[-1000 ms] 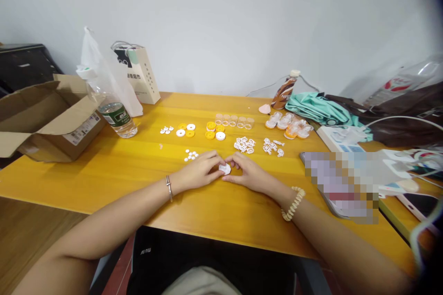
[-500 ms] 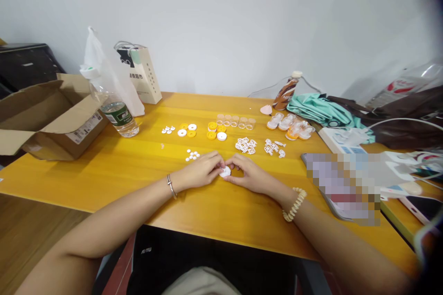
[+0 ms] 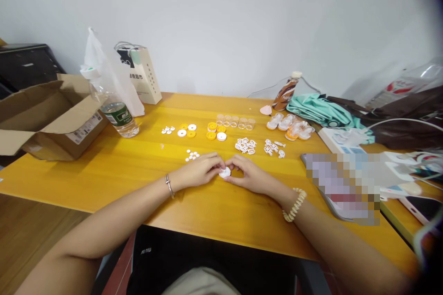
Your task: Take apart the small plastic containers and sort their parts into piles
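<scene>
Between both hands, just above or on the table, is a small round white plastic piece (image 3: 225, 173). My left hand (image 3: 207, 169) is closed, its fingertips pinched at the piece's left side and top. My right hand (image 3: 247, 173) curves around the other side, thumb and fingers at its edge. Fingers partly cover the piece. Ahead lie small white discs (image 3: 192, 155), white openwork plastic parts (image 3: 245, 145) and more white parts (image 3: 273, 147). Behind are yellow and white round rings (image 3: 211, 135), flat yellow and white discs (image 3: 187, 130), small white pegged parts (image 3: 168, 130) and clear cups (image 3: 235, 122).
At left stand an open cardboard box (image 3: 69, 124), a water bottle (image 3: 119, 115) and a paper bag (image 3: 147, 78). At right are clear-topped assemblies (image 3: 287, 122), a coffee bottle (image 3: 286, 92), a folded green cloth item (image 3: 325, 109) and a blurred-out flat device (image 3: 337, 189).
Almost nothing differs. Both hands stay at the white piece, with only a very slight shift of the fingers and piece.
</scene>
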The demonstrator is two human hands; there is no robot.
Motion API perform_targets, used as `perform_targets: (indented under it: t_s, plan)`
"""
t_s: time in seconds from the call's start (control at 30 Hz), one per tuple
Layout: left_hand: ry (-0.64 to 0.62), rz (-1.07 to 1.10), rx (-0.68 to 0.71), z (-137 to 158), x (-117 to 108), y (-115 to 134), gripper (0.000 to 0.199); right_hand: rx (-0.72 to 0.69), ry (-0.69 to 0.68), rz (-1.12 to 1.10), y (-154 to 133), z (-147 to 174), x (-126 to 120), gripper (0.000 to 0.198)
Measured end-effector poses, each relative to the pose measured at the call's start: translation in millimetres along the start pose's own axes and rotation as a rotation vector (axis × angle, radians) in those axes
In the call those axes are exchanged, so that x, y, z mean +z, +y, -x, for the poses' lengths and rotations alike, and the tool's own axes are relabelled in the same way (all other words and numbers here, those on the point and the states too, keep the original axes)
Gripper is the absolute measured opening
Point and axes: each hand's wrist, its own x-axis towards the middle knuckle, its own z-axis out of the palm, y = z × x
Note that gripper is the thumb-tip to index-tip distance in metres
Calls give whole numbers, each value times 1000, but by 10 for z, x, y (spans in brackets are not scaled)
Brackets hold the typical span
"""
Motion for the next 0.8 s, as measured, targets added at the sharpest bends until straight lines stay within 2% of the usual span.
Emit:
perform_targets:
  t_s: [0.4, 0.6, 0.8]
  plan:
    - [-25, -24, -47, -3, -9, -11, 7, -12, -5, 2, -15, 1, -8, 17]
    - [-50, -8, -52, 0, -31, -5, 12, -20, -7, -1, 9, -1, 5, 18]
    - [-56, 52, -130, -11, -41, 38, 12, -25, -7, 2, 7, 0, 1, 17]
